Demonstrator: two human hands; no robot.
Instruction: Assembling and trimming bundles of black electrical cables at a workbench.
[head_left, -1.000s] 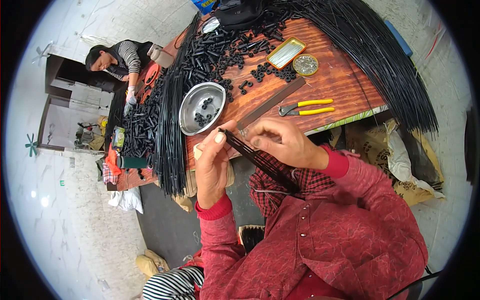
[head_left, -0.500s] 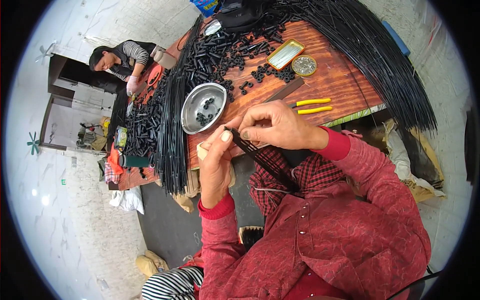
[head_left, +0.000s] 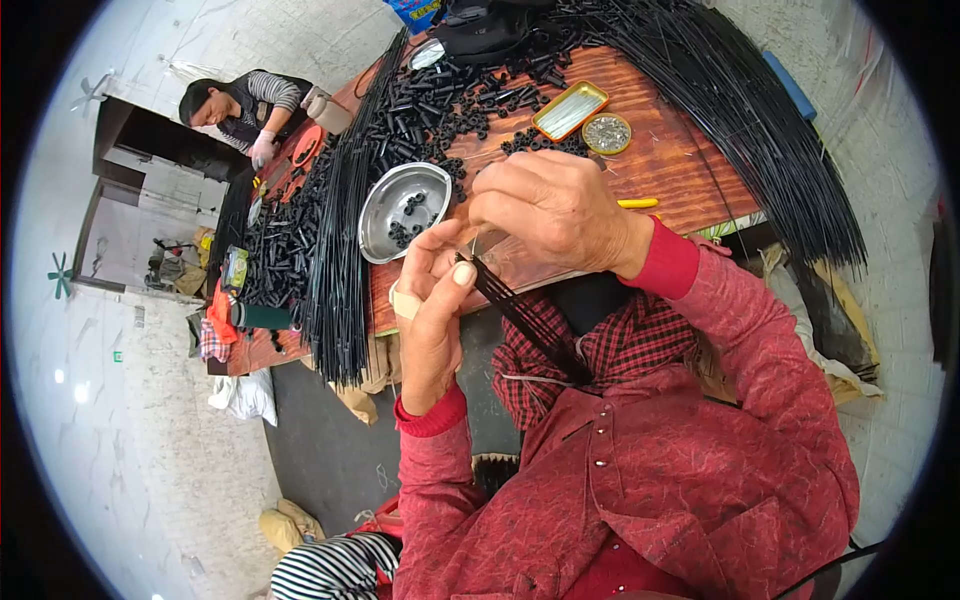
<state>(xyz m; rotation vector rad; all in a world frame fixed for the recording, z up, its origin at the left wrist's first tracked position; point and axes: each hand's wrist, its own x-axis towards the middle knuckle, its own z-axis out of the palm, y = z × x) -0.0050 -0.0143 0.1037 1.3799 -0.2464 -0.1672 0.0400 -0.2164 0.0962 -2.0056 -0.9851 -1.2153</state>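
Observation:
My left hand (head_left: 432, 315) pinches the upper end of a bundle of thin black strands (head_left: 525, 325) between thumb and fingers. The strands slope down toward my lap. A beige strip (head_left: 406, 304) is wrapped at one of that hand's fingers. Just above and to the right, my right hand (head_left: 560, 212) has its fingers curled together, fingertips hidden behind the knuckles. Something thin and shiny shows near the strands' tip, too small to name. Beyond my right hand, a yellow handle (head_left: 637, 203) of pliers sticks out, the rest covered.
A steel bowl (head_left: 376, 222) with black rings stands on the red-brown table (head_left: 690, 185). Piles of black tubular parts (head_left: 405, 120) and long black rod bundles (head_left: 345, 260) flank it. A yellow tray (head_left: 571, 110) and a round dish (head_left: 607, 133) hold small pieces. Another person (head_left: 255, 115) works at far left.
My right hand has moved up and away from the strands' tip, now covering most of the pliers. My left hand keeps its pinch on the bundle.

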